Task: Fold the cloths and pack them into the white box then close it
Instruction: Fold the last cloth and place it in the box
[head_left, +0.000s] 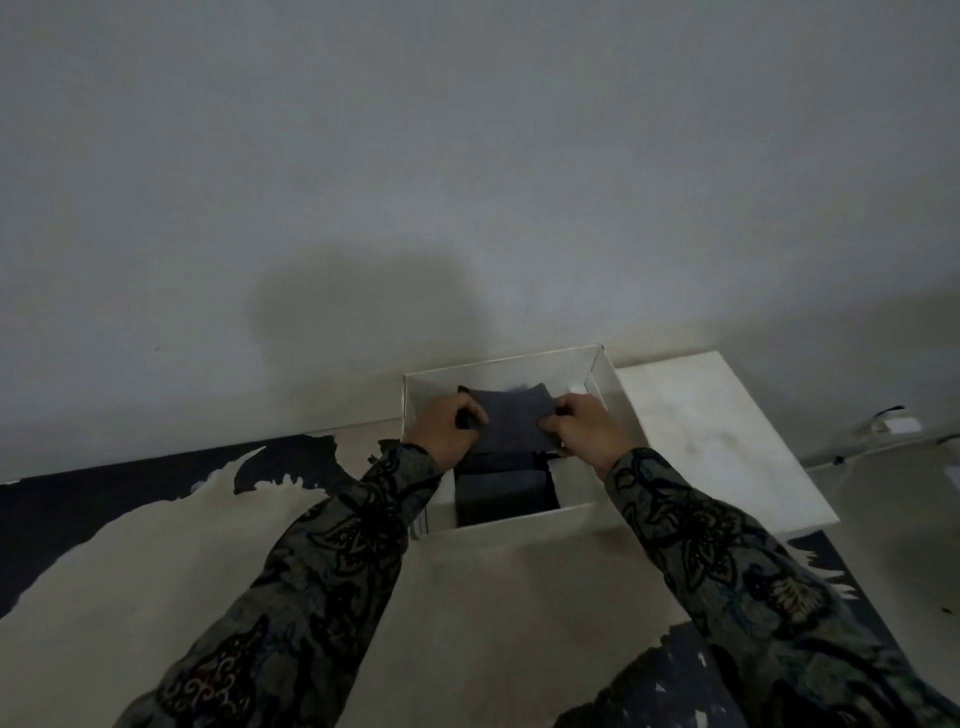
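An open white box (498, 366) stands on the patterned surface against the wall. Inside it, at the near end, lies a dark folded cloth (506, 496). A second dark grey folded cloth (511, 418) is held over the far half of the box. My left hand (447, 428) grips its left edge and my right hand (584, 428) grips its right edge. Both forearms in dark patterned sleeves reach over the box's near wall. The box's bottom under the held cloth is hidden.
The flat white lid (722, 441) lies just right of the box. A small white object with a dark cable (896, 425) sits by the wall at far right. The beige and black patterned cover (156, 561) spreads in front and to the left.
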